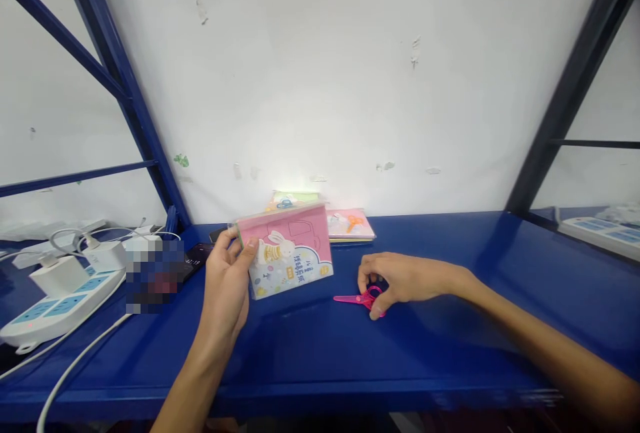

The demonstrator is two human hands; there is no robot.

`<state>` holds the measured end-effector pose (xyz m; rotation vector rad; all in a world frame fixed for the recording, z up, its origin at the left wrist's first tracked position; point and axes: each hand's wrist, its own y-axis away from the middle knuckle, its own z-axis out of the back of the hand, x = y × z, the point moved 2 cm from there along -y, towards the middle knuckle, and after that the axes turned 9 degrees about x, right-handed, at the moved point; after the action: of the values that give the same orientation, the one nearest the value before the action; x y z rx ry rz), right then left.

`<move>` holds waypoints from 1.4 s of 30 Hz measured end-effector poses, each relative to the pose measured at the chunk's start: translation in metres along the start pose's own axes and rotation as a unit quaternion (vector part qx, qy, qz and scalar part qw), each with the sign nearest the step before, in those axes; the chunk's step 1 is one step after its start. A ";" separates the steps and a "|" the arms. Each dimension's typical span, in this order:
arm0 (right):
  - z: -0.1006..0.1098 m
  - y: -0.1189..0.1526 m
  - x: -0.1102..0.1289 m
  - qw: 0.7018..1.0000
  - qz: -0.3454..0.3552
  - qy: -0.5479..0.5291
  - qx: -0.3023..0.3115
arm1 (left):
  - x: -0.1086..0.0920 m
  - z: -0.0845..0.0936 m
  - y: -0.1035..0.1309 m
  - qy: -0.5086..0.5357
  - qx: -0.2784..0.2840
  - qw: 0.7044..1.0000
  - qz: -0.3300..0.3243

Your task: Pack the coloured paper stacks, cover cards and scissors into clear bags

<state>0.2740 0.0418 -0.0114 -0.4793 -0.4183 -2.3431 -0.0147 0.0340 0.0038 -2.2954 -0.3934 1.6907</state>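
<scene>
A pink and white booklet with a rabbit picture (pixel 287 253), in a clear sleeve, is tilted up above the blue table. My left hand (pixel 231 270) pinches its left edge, thumb on the front. Pink scissors (pixel 361 299) lie on the table to the right of the booklet, blades pointing left. The thumb and curled fingers of my right hand (pixel 395 280) are around the scissor handles. Behind the booklet, more booklets (pixel 353 223) lie against the wall, partly hidden.
On the left of the blue table (pixel 310 353) are a white power strip (pixel 65 310) with chargers and cables, and a dark phone (pixel 196 260). Another power strip (pixel 603 233) is at the far right. Metal frame posts stand at both sides.
</scene>
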 end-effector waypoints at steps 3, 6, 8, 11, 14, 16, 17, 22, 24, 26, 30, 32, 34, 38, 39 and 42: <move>0.005 0.000 0.006 0.999 0.025 -0.043 0.017 | 0.004 -0.005 0.002 0.017 0.012 0.999 0.043; 0.011 0.002 0.015 0.988 0.059 -0.139 0.015 | 0.009 -0.011 0.005 0.018 0.034 0.997 0.074; 0.013 0.003 0.020 0.982 0.062 -0.176 -0.012 | 0.011 -0.013 0.007 0.019 0.045 0.996 0.080; 0.014 0.003 0.026 0.989 0.055 -0.078 -0.113 | 0.013 -0.016 0.009 0.021 0.053 0.995 0.082; 0.009 0.000 0.033 0.978 0.080 0.063 -0.184 | 0.015 -0.016 0.009 -0.002 0.053 0.996 0.074; 0.005 -0.002 0.038 0.969 0.107 0.090 -0.203 | 0.015 -0.016 0.008 -0.041 0.040 0.996 0.070; 0.005 -0.003 0.041 0.965 0.115 0.097 -0.216 | 0.016 -0.015 0.008 -0.062 0.032 0.995 0.068; 0.019 -0.004 0.055 0.938 0.092 0.149 -0.298 | 0.015 -0.017 0.008 -0.094 0.022 0.994 0.048; 0.029 -0.005 0.060 0.932 0.081 0.167 -0.311 | 0.015 -0.018 0.010 -0.081 0.026 0.995 0.056; 0.040 -0.007 0.066 0.925 0.074 0.180 -0.326 | 0.015 -0.018 0.010 -0.068 0.028 0.995 0.070; 0.056 -0.012 0.076 0.924 0.065 0.194 -0.322 | 0.015 -0.017 0.011 -0.052 0.029 0.995 0.077; 0.060 -0.015 0.080 0.925 0.061 0.200 -0.318 | 0.015 -0.018 0.010 -0.041 0.036 0.996 0.077; 0.064 -0.016 0.083 0.923 0.058 0.211 -0.317 | 0.014 -0.018 0.011 -0.030 0.037 0.995 0.083; 0.069 -0.018 0.087 0.923 0.047 0.238 -0.300 | 0.013 -0.020 0.011 -0.024 0.030 0.995 0.088; 0.071 -0.019 0.088 0.926 0.047 0.241 -0.288 | 0.013 -0.020 0.011 -0.025 0.031 0.995 0.087; 0.074 -0.024 0.094 0.941 0.062 0.231 -0.240 | 0.013 -0.021 0.011 -0.028 0.032 0.995 0.086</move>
<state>0.2093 0.0357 0.0922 -0.1515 0.4009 -2.3271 0.0094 0.0277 -0.0055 -2.2973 -0.1527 1.8233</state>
